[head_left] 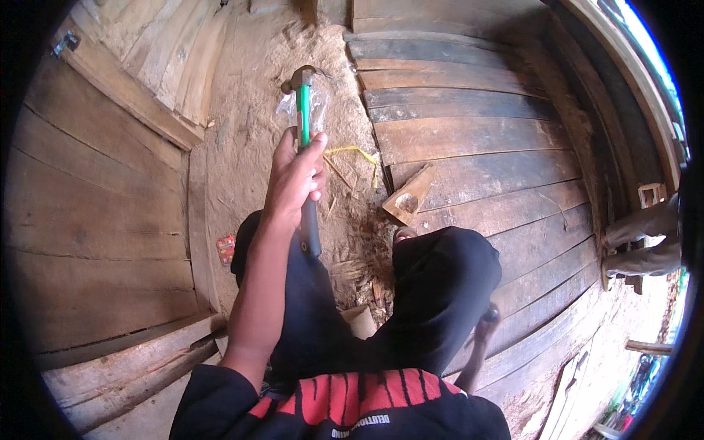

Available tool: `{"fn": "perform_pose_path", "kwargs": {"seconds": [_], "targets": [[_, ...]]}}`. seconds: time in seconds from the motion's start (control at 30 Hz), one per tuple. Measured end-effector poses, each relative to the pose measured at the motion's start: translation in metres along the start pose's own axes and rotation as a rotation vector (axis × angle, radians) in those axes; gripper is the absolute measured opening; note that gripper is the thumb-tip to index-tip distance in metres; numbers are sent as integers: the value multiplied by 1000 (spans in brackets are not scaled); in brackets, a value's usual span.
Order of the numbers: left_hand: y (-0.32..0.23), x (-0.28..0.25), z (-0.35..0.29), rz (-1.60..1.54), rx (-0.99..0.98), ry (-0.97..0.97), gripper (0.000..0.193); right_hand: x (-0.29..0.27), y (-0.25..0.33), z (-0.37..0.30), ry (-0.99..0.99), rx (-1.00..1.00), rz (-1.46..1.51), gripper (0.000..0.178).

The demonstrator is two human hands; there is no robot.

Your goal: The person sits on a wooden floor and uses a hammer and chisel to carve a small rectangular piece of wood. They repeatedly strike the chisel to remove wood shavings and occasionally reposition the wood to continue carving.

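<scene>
My left hand [297,176] is closed round the handle of a claw hammer [304,110], held out in front of me over the dirt floor. The hammer has a dark metal head pointing away from me, a green shaft and a black grip that comes out below my fist. Low beside my right thigh is my right hand [488,323], dark and smeared, so its fingers and anything in them cannot be made out. A tapered wooden block [422,182] with a rounded hollow rests on the plank platform, just ahead of my right knee.
Plank flooring [469,139] covers the right side; a wooden panel [95,220] stands at left. On the dirt [242,147] lie a yellow strap [359,151], clear plastic [320,103], wood chips [378,293] and a red packet [226,249]. Another person's legs [645,242] show at far right.
</scene>
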State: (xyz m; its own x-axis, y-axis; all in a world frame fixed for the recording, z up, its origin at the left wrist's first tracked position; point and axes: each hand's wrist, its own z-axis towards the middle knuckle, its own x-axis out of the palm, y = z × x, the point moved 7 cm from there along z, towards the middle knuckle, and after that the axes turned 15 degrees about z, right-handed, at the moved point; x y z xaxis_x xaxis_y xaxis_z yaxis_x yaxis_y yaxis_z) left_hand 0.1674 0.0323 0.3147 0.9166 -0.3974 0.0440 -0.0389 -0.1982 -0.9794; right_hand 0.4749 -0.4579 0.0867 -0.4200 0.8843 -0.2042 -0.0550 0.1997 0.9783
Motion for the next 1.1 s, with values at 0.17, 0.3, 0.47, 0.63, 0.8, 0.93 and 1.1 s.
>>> {"fn": "perform_pose_path", "kwargs": {"seconds": [0.17,0.3,0.47,0.63,0.8,0.93,1.1], "targets": [[6,3,11,-240,-42,27,19,-8,132,25,-263,-342,21,15],[18,14,16,-29,3,-101,18,33,281,79,-293,-590,688,16],[-10,0,6,13,231,-239,25,195,485,110,138,-767,595,18],[-6,-14,89,373,336,-397,37,345,494,163,459,-727,265,23],[39,-37,116,575,-44,-298,33,435,320,188,756,-802,-596,41],[61,-34,98,41,-158,-98,25,436,281,202,1020,-292,-648,38],[33,-24,57,-206,-105,-25,26,425,274,192,1073,-363,-808,39]]}}
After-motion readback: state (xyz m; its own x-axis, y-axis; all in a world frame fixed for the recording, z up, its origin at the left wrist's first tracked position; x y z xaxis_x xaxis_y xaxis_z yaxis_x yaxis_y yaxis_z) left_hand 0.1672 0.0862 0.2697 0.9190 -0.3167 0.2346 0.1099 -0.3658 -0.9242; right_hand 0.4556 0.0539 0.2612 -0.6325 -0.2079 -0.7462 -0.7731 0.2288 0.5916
